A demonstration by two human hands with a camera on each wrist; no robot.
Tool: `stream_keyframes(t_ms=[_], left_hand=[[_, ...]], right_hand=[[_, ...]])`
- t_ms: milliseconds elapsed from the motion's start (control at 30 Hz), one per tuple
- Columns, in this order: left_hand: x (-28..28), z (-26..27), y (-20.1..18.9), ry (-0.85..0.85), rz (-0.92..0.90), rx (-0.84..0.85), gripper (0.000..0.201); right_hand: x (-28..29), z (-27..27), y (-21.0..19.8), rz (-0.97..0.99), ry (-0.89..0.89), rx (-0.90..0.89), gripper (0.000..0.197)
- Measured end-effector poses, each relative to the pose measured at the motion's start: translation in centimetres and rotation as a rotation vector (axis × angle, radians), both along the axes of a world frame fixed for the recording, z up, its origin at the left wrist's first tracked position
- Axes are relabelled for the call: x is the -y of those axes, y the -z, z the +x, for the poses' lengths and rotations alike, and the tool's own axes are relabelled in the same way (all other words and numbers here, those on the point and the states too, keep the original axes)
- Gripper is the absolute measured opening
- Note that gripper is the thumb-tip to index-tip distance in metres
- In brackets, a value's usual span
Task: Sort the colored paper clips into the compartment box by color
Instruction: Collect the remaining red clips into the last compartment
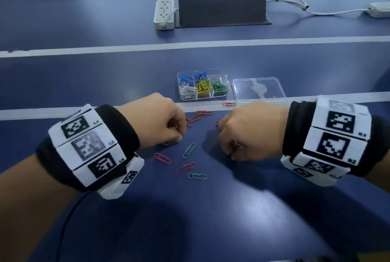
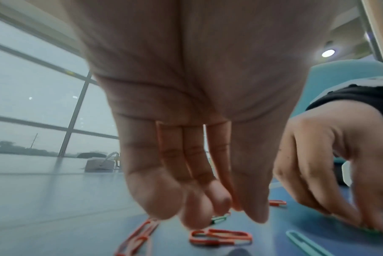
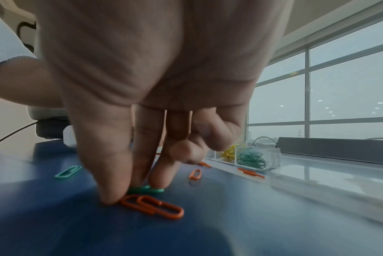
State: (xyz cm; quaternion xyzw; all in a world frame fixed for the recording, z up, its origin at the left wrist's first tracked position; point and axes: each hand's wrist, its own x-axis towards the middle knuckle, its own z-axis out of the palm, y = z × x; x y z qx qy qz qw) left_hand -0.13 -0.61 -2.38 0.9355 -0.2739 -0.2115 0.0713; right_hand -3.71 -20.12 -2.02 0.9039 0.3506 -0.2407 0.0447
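Dark blue tabletop (image 1: 211, 209) fills the lower frame; a green plastic-coated paper clip (image 3: 147, 189) lies flat beneath the right hand (image 1: 251, 130), pinched by its curled fingertips (image 3: 157, 180), long axis sideways. The left hand (image 1: 156, 120) hovers curled, apparently empty. The clear compartment box (image 1: 225, 84) sits above centre.

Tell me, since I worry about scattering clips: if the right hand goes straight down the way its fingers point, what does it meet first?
Probably the green paper clip under the right hand's fingers; an orange paper clip lies beside the thumb. Contact is unclear.
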Motion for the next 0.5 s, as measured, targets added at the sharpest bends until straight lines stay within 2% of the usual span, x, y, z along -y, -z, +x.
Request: stream_keyframes(t_ms=[200,333,433,500], left_hand=[[-0.2,0.3,0.5,-0.015,0.064,0.115,0.023],[-0.4,0.9,0.3,-0.076,0.032,0.165,0.018],[-0.4,1.2,0.3,-0.082,0.036,0.157,0.011],[-0.1,1.1,0.4,-0.063,0.055,0.147,0.015]], right_hand=[[-1.7,-1.2,0.1,0.133,0.077,0.012,0.013],[-3.1,-2.3,0.7,0.170,0.068,0.048,0.027],[-3.7,-3.0,1.3,0.149,0.032,0.091,0.028],[-3.9,-3.5,1.6,0.138,0.027,0.108,0.027]])
